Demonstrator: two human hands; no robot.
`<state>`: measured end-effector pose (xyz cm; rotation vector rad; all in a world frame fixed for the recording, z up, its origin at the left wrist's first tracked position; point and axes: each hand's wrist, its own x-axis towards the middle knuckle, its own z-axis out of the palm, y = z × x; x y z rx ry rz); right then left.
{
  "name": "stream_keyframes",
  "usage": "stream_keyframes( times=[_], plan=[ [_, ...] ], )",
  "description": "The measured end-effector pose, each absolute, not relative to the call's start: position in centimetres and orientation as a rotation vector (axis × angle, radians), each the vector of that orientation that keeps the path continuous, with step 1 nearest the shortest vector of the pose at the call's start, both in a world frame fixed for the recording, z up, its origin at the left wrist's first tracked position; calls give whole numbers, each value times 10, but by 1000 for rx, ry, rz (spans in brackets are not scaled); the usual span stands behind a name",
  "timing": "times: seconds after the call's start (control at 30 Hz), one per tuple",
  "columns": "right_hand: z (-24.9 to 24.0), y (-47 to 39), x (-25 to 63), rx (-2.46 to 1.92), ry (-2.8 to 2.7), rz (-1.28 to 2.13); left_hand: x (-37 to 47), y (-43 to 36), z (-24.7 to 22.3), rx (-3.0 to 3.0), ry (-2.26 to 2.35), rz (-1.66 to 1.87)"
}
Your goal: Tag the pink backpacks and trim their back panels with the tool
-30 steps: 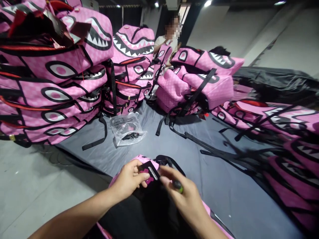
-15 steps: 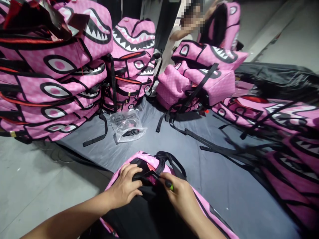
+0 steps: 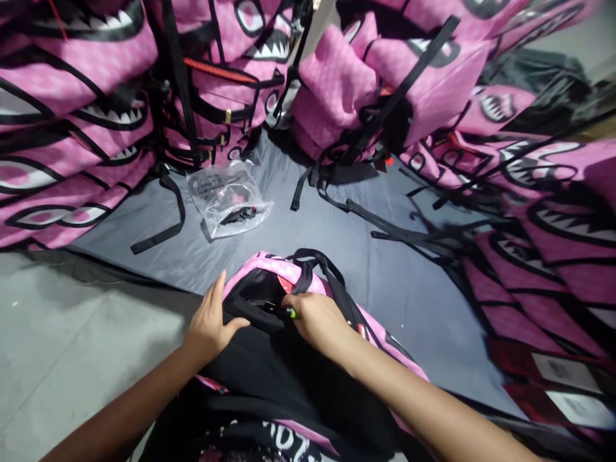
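A pink-and-black backpack (image 3: 269,263) lies in front of me, its black side up and its mouth gaping. My left hand (image 3: 209,327) grips the left edge of the opening, fingers stretched along the pink side and thumb over the black rim. At the right of the mouth, my right hand (image 3: 315,321) is closed around a small tool with a green-and-black handle (image 3: 291,312). The tool's far end is hidden, so its kind cannot be told. A bit of red lining (image 3: 285,284) shows beside my right fingers, below the black carrying loop.
Stacks of pink shark-face backpacks stand at the left (image 3: 77,128), back (image 3: 337,83) and right (image 3: 539,256). A clear plastic bag (image 3: 231,199) with dark pieces inside lies on the grey cloth-covered table (image 3: 289,231). Loose black straps (image 3: 399,231) trail across it.
My view has tipped downward. My left hand has shifted from over the opening to its left edge, and the mouth gapes wider. My right hand has moved a little into the opening with the tool.
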<state>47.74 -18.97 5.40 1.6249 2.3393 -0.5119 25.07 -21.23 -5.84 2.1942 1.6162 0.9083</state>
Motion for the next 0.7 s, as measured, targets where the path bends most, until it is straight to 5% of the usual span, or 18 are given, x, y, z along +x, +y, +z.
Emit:
stream_keyframes(
  times=[0.33,0.7],
  plan=[
    [56,-180,460,1205,2382,-417,243,-207,-70,2018,1496,808],
    [42,-161,413,1513,2657,-509,229,-192,-82,1767,1582,693]
  ],
)
